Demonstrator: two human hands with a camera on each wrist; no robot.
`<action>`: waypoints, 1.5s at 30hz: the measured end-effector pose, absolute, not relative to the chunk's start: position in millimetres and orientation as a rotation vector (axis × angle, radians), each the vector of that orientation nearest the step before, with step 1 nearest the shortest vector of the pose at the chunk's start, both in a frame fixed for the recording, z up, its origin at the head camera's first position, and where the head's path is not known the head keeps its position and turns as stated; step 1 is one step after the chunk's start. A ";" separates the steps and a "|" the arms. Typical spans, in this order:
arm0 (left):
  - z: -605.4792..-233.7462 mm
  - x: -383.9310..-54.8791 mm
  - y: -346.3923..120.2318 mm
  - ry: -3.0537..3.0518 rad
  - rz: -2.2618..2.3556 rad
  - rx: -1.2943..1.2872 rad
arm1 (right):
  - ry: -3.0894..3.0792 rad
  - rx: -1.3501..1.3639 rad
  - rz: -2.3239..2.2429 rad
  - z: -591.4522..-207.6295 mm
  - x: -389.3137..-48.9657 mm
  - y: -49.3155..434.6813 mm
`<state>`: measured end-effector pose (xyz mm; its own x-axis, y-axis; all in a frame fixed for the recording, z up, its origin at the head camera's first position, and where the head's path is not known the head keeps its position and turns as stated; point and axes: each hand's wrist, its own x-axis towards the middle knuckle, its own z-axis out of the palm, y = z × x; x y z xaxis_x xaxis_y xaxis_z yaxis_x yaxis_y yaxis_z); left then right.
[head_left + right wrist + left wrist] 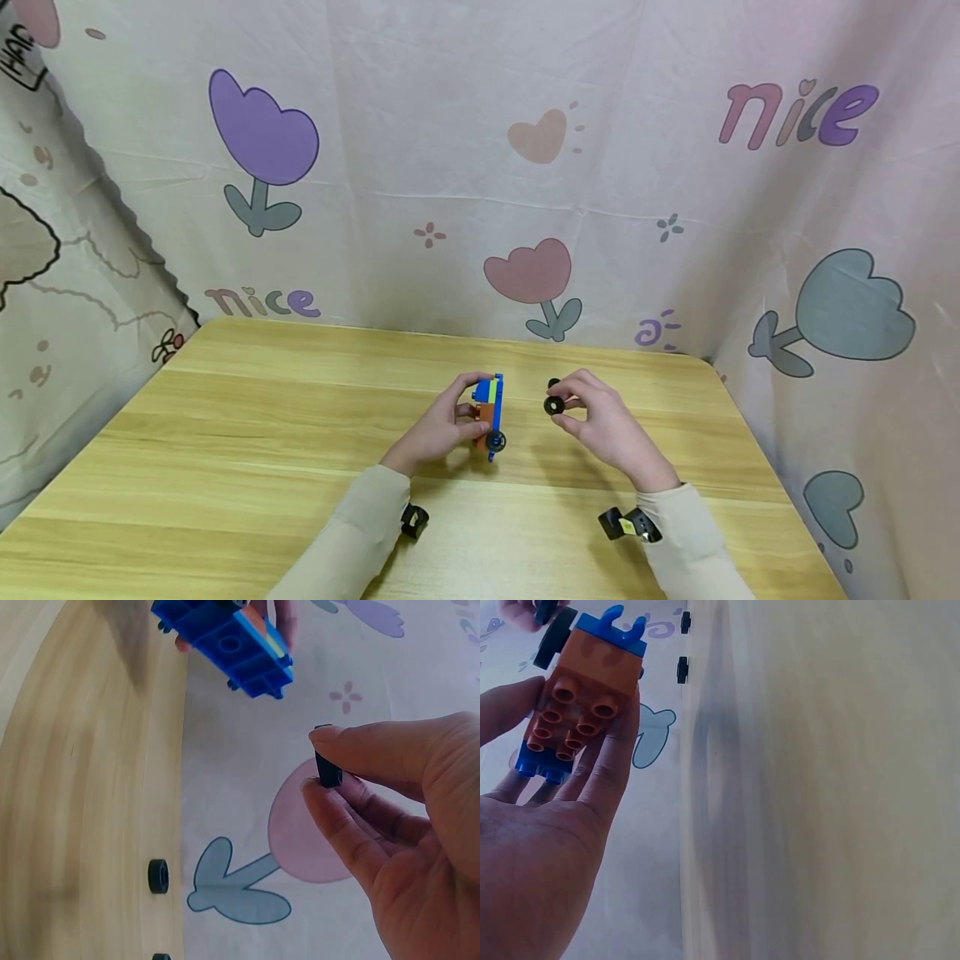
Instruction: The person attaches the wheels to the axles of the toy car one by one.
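My left hand [442, 429] grips a toy car of building blocks [486, 414], thumb on one side and fingers on the other. The car has a blue base, with orange, blue and yellow-green parts. One black wheel [555, 637] is on the car near its hooked blue end. To the right, my right hand [609, 427] pinches a loose black wheel [328, 766] between thumb and fingertips, apart from the car. Two more black wheels stand on the table in the wrist views, one [158, 876] whole and another [161, 957] cut off by the right wrist view's lower edge.
The wooden table [247, 433] reaches back to a printed cloth [420, 108] hanging behind it and at both sides. A black wrist strap device [630, 525] is on the right wrist, and another [414, 521] on the left.
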<state>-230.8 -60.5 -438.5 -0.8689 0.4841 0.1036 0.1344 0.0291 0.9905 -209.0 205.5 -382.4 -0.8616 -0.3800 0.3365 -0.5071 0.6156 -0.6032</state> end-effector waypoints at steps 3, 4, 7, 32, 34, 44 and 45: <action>-439.0 -230.7 -60.4 2.041 1.919 0.639 | -2.645 0.760 1.103 -381.8 -209.2 201.1; -439.3 -230.8 -60.3 2.038 1.920 0.640 | -2.641 0.765 1.107 -381.6 -209.2 199.8; -440.1 -231.5 -59.8 2.023 1.926 0.643 | -2.629 0.774 1.111 -381.1 -209.3 195.8; -439.7 -233.2 -59.6 2.003 1.900 0.624 | -2.600 0.793 1.097 -384.4 -212.6 163.5; -440.1 -233.8 -59.6 1.996 1.902 0.629 | -2.597 0.806 1.092 -385.1 -213.6 160.9; -438.4 -232.2 -59.8 1.974 1.905 0.630 | -2.590 0.809 1.084 -390.8 -217.3 152.7; -438.3 -231.7 -60.1 1.975 1.902 0.632 | -2.597 0.809 1.079 -391.6 -217.9 152.0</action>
